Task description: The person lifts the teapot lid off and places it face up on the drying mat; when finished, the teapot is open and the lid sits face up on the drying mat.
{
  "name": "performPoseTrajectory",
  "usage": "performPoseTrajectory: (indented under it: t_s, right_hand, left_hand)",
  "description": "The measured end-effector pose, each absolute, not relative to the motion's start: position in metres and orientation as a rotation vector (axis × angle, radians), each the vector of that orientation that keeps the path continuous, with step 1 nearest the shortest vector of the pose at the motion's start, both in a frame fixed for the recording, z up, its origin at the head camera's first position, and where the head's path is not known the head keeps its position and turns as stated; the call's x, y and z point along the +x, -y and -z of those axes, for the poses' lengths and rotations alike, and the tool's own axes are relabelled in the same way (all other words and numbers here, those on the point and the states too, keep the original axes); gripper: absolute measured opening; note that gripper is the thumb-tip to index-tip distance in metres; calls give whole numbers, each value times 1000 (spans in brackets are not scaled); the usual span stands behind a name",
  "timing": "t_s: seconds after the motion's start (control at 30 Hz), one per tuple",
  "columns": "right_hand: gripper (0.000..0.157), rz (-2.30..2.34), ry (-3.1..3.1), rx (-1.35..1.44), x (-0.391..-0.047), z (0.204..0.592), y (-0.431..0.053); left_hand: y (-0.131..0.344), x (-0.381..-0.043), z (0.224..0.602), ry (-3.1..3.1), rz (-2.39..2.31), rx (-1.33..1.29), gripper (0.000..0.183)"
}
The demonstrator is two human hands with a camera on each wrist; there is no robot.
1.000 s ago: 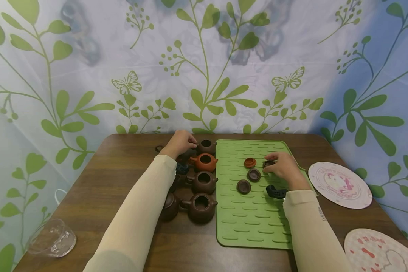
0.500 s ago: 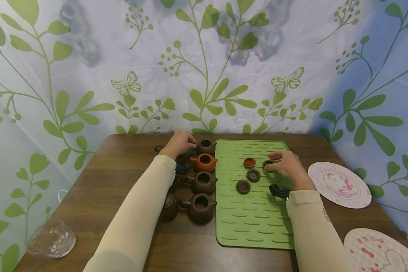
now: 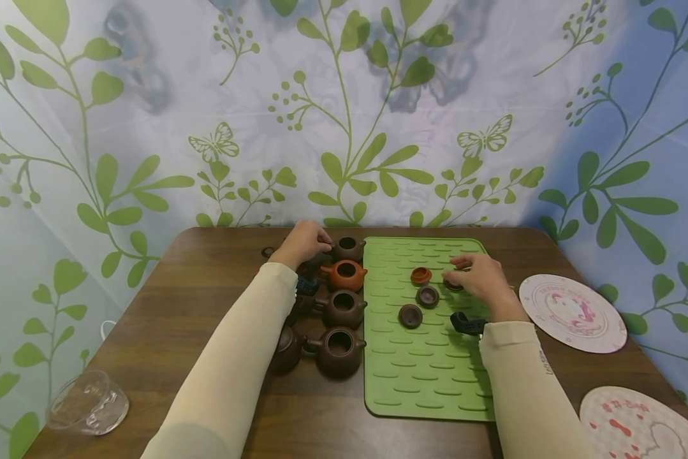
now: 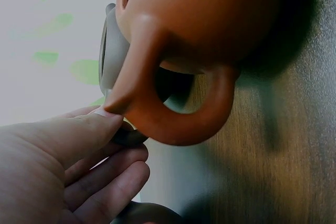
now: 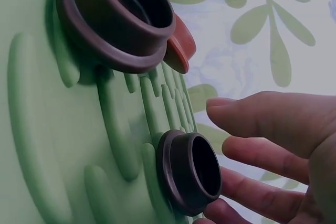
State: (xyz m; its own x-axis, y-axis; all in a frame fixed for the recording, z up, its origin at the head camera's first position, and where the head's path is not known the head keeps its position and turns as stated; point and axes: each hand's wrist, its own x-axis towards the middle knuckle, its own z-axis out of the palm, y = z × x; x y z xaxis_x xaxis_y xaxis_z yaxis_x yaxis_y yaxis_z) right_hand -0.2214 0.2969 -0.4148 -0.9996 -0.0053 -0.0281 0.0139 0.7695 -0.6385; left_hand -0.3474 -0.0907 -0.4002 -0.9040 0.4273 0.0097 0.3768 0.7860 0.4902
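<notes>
Leafy green-and-white fabric [image 3: 166, 140] hangs behind a brown wood table [image 3: 166, 299]; a glass bowl [image 3: 91, 408] sits at the near left corner, and two round mats [image 3: 573, 312] [image 3: 644, 424] lie down the right side.

So, the left hand [image 3: 302, 243] is up at the back; its thumb and forefinger pinch the handle of the far dark teapot [image 3: 349, 248], just past the orange teapot [image 3: 346, 274]; two more dark teapots [image 3: 344, 309] [image 3: 339, 350] finish that row toward the near edge, all four lidless and lined up beside a green mat [image 3: 401, 382]; more pots are partly hidden under the left arm.

Over on the mat, the right hand [image 3: 478, 280] has its fingers loosely spread around a dark lid [image 5: 191, 171], thumb clear of it; can't tell if the fingertips behind actually touch; that lid lies hollow side up, with an orange lid [image 3: 421, 275] and two other dark lids [image 3: 428, 296] [image 3: 410, 315] nearby.
</notes>
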Motion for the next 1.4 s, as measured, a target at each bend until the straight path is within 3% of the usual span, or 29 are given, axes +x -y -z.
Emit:
performPoseTrajectory:
  t_s: [0.8, 1.4]
  right_hand:
    - [38, 1111, -3104, -45, -223, 419, -278]
    - [39, 1103, -3103, -110, -226, 422, -268]
  left_hand:
    - [90, -345, 400, -2880, -762, 620, 17]
    - [100, -333, 391, -2894, -716, 701, 23]
